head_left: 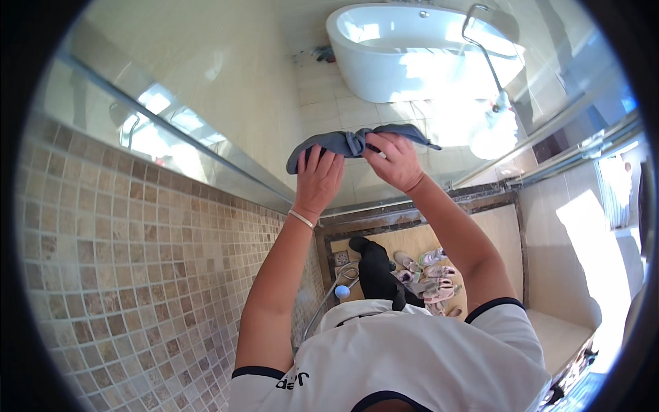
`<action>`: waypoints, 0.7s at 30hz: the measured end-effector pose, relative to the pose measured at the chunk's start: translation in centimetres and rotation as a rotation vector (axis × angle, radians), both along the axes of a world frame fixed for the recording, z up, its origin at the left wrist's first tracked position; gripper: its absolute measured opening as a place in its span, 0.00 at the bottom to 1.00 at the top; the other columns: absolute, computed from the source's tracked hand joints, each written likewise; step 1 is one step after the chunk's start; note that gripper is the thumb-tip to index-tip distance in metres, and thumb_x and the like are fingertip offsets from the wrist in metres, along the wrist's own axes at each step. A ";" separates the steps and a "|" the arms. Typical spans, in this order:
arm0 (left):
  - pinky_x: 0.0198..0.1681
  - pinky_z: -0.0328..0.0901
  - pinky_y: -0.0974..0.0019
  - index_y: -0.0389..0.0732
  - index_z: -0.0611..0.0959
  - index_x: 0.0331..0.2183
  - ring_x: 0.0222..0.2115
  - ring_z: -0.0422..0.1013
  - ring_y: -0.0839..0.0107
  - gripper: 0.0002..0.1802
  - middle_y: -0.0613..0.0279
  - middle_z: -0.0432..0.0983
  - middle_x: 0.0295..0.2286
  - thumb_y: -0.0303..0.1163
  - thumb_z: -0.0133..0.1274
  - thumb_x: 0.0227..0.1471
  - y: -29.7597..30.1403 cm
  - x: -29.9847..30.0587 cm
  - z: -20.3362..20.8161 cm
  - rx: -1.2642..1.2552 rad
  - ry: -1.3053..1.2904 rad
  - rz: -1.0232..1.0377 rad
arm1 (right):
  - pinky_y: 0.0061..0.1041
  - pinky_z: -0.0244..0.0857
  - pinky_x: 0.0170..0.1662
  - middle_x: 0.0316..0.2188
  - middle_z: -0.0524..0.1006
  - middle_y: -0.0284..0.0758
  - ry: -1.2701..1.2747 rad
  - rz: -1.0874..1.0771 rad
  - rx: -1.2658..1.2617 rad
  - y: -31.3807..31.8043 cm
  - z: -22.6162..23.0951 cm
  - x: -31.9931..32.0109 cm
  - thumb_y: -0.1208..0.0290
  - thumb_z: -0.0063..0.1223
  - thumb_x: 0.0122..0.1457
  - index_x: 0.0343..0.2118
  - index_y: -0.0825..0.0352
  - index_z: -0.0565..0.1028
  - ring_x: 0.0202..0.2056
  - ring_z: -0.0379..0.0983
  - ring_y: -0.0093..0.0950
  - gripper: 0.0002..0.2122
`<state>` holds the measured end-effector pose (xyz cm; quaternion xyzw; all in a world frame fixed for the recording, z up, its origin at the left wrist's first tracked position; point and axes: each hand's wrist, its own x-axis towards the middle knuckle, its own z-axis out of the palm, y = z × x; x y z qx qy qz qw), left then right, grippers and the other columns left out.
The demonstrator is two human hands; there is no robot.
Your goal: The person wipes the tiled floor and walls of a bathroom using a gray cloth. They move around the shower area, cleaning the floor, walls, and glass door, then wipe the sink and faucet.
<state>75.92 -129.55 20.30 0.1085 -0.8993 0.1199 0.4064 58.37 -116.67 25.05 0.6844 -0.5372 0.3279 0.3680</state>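
Note:
A dark blue-grey cloth [354,142] stretches across both my hands, bunched and twisted at its middle. My left hand [320,180] is closed on the left part, fingers pressed into its folds. Near the twist, my right hand [396,162] grips the cloth, whose right end trails past the knuckles to a thin tip. Both arms reach forward, and a pale band [301,218] circles my left wrist. The cloth is up at the glass in front of me; whether it touches the pane I cannot tell.
Beyond the glass stands a white bathtub [384,72] with a chrome tap [480,41]. Mosaic tile wall [130,268] runs along my left. Several shoes [436,278] lie on the floor at my feet, beside a shower hose [329,292] and a square drain [341,258].

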 end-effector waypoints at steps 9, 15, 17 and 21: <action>0.62 0.46 0.41 0.44 0.74 0.57 0.61 0.57 0.47 0.28 0.56 0.66 0.56 0.45 0.53 0.58 1.7 -8.3 14.7 -0.184 0.216 -0.039 | 0.37 0.63 0.42 0.38 0.75 0.37 -0.145 -0.117 -0.331 2.5 12.7 -5.6 0.79 0.66 0.43 0.36 0.63 0.78 0.39 0.71 0.38 0.14; 0.64 0.45 0.38 0.39 0.70 0.58 0.64 0.51 0.45 0.33 0.52 0.60 0.60 0.40 0.56 0.53 5.7 -10.5 17.8 0.235 0.203 -0.222 | 0.35 0.58 0.39 0.36 0.71 0.36 0.139 -0.080 -0.436 2.9 14.6 -9.6 0.74 0.60 0.44 0.34 0.61 0.75 0.36 0.67 0.38 0.12; 0.64 0.46 0.39 0.38 0.72 0.56 0.64 0.51 0.46 0.32 0.52 0.60 0.60 0.39 0.57 0.52 4.6 -10.3 13.9 -0.269 0.018 0.109 | 0.35 0.56 0.37 0.35 0.70 0.34 0.119 -0.104 -0.270 4.4 10.9 -9.5 0.72 0.62 0.43 0.32 0.59 0.74 0.34 0.65 0.35 0.11; 0.64 0.49 0.43 0.40 0.75 0.54 0.63 0.53 0.49 0.29 0.55 0.62 0.60 0.39 0.57 0.52 4.1 -7.9 5.7 -0.053 -0.235 -0.071 | 0.35 0.57 0.39 0.36 0.71 0.33 0.033 -0.109 -0.057 5.8 3.6 -9.5 0.71 0.63 0.45 0.30 0.59 0.73 0.36 0.66 0.35 0.10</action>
